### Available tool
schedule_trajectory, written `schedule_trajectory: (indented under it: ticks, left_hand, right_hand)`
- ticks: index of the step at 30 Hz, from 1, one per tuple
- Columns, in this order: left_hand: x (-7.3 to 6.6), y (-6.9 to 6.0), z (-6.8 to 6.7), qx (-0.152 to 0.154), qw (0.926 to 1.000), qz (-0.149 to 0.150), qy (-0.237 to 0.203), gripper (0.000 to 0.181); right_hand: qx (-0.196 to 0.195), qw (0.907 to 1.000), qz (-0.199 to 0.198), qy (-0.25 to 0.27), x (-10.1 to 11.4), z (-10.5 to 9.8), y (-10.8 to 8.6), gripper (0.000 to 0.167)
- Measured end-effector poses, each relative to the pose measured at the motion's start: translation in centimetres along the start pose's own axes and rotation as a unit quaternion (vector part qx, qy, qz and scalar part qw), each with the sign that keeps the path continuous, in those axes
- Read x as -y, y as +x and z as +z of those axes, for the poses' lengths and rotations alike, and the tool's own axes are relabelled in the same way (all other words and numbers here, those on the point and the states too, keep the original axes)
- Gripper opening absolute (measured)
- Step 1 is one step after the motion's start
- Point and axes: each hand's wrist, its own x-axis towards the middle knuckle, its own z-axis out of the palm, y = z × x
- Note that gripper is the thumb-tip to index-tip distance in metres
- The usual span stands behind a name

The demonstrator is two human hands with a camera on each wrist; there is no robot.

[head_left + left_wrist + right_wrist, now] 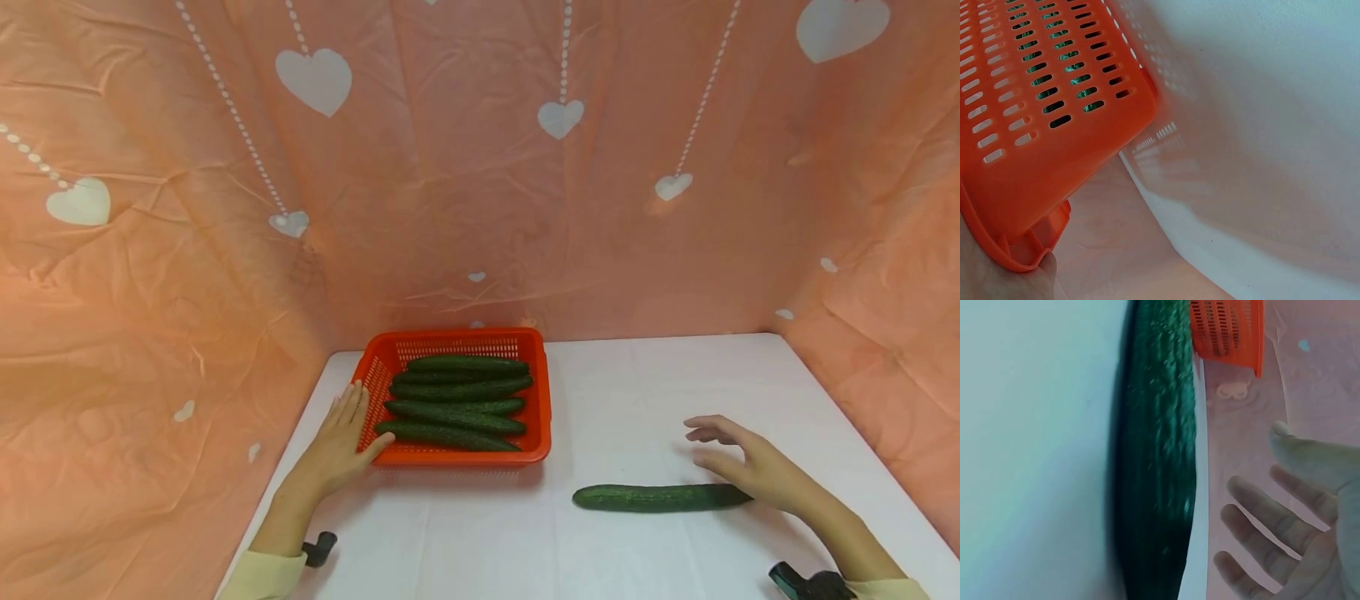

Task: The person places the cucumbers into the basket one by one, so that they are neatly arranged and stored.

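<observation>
An orange-red plastic basket (542, 400) with slotted walls stands on the white table and holds several dark green cucumbers (461, 390) lying side by side. My left hand (337, 446) rests on the basket's near left corner, its fingers straight along the rim. In the left wrist view the basket wall (1085, 150) fills the upper left, with part of the hand at its rim. A single cucumber (652, 498) lies on the table to the right. Above its right end is my right hand (757, 471), fingers loosely bent and holding nothing; the right wrist view shows them apart from the cucumber (1157, 450).
The table (487, 542) has a white cover. Behind it and at both sides hangs an orange cloth (450, 208) with white hearts. A dark wrist camera (321, 550) is on the left wrist, and another dark camera (810, 582) is on the right.
</observation>
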Motion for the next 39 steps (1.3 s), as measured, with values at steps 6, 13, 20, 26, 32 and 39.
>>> schedule_trajectory:
  ticks: [6, 13, 20, 26, 32, 39]
  left_hand:
    - [-0.1, -0.1, -0.1, 0.003, 1.0000, -0.001, 0.000, 0.101]
    - [-0.1, 0.0, 0.0, 0.005, 1.0000, -0.007, 0.003, 0.101]
    - [-0.1, 0.2, 0.1, -0.007, 0.9999, 0.007, 0.001, 0.099]
    - [0.0, -0.2, 0.1, 0.000, 1.0000, -0.001, -0.010, 0.100]
    - [0.0, -0.1, -0.1, 0.004, 0.9999, -0.007, -0.014, 0.100]
    - [0.1, 0.1, -0.1, 0.000, 0.9999, -0.005, -0.010, 0.100]
  right_hand:
    - [0.008, 0.9999, -0.012, 0.001, -1.3, 0.2, -1.8, 0.036]
    - [0.039, 0.9958, -0.070, 0.045, -2.7, 0.6, -2.9, 0.040]
    - [0.044, 0.9961, -0.073, 0.023, -3.1, 1.0, -3.8, 0.044]
    - [0.054, 0.9982, -0.019, -0.013, -3.4, 1.2, -4.4, 0.042]
    - [0.049, 0.9969, -0.057, 0.024, -4.5, 1.4, -4.3, 0.041]
    - [0.031, 0.9959, -0.075, 0.039, -4.4, 1.1, -4.0, 0.047]
